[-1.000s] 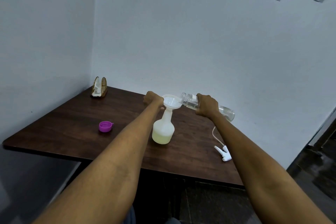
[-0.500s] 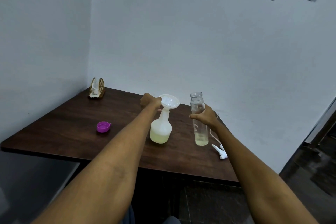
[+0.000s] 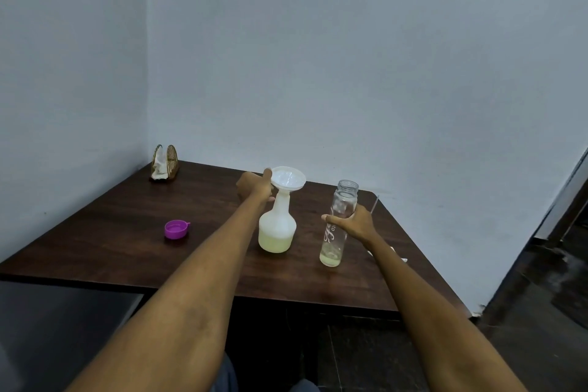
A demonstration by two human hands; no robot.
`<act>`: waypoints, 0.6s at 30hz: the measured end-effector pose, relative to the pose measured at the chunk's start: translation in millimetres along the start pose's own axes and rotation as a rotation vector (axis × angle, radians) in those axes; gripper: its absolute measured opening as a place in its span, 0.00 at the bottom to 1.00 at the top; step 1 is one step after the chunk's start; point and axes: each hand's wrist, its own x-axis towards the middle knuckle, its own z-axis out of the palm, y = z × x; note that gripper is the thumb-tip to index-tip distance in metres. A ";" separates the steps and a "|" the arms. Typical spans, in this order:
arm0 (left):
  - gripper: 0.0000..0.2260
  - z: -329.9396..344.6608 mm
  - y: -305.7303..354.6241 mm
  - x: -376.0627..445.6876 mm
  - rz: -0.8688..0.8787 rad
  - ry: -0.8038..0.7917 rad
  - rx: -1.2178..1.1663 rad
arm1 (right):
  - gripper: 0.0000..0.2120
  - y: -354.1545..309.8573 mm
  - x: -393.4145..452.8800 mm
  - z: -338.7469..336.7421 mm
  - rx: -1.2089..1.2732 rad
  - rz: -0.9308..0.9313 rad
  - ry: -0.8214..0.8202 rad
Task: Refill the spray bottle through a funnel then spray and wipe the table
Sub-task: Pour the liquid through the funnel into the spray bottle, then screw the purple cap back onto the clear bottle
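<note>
A white spray bottle (image 3: 276,229) stands on the brown table (image 3: 127,232), about a third full of pale yellowish liquid. A white funnel (image 3: 288,178) sits in its neck. My left hand (image 3: 256,186) grips the funnel's rim and the neck from the left. To the right, a clear glass bottle (image 3: 337,226) stands upright on the table with a little liquid at its bottom. My right hand (image 3: 353,223) is wrapped round its middle. The white spray head (image 3: 402,259) lies behind my right forearm, mostly hidden, its thin tube (image 3: 374,204) sticking up.
A purple cap (image 3: 176,229) lies open side up on the left part of the table. A wooden napkin holder (image 3: 165,164) with white napkins stands in the far left corner by the walls. The table's front edge runs just below the bottles.
My right hand tipped the glass bottle back from the funnel to upright and set it down on the table to the right of the spray bottle. My left hand stayed at the funnel.
</note>
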 end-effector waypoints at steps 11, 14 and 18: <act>0.16 0.7 -18.2 -7.1 -0.020 0.037 0.024 | 0.17 -4.9 -8.6 -7.0 0.048 -0.045 -0.087; 0.13 -12.2 -22.3 -14.9 -0.010 -0.006 0.107 | 0.18 -17.5 -13.5 -10.3 0.097 -0.047 -0.140; 0.07 -40.6 -34.1 -28.4 -0.043 -0.279 0.334 | 0.19 -51.4 -23.9 4.1 0.066 -0.108 -0.283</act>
